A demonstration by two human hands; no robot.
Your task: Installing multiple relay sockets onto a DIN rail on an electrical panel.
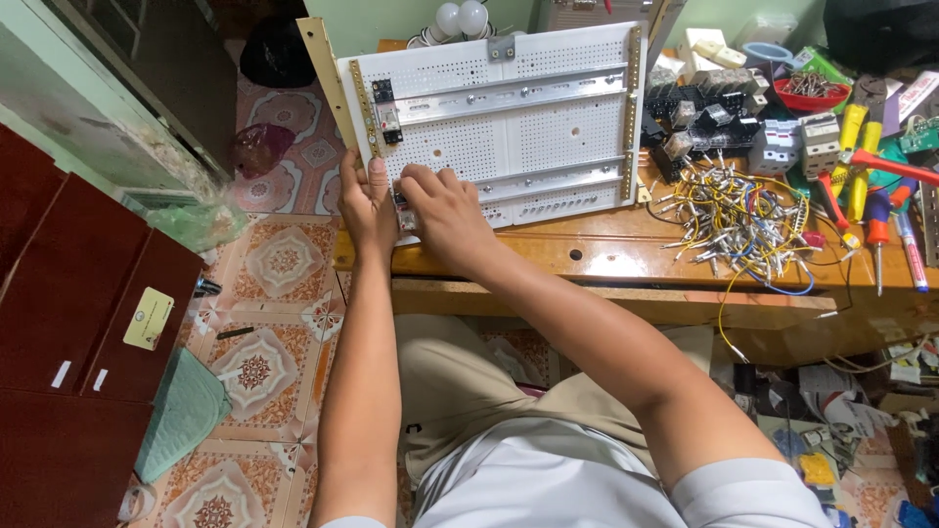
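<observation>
Panel: white perforated mounting plate (548, 137), flat on wooden bench (626, 244), long axis 9-to-3, slightly tilted.
Rails: two metal rails (509, 98), parallel to long axis.
Left hand (367, 200): at panel's 8 o'clock corner, thumb pressed on the yellow edge strip (364, 108), fingers curled under the edge.
Right hand (445, 210): just beside left, fingers bunched on small module (403, 207).
Wire pile (734, 215): 3 o'clock of panel.

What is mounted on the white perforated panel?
On the panel: metal rails and two small modules near its left edge. Both hands, left and right, cover its lower-left corner, hiding what's there.
</observation>
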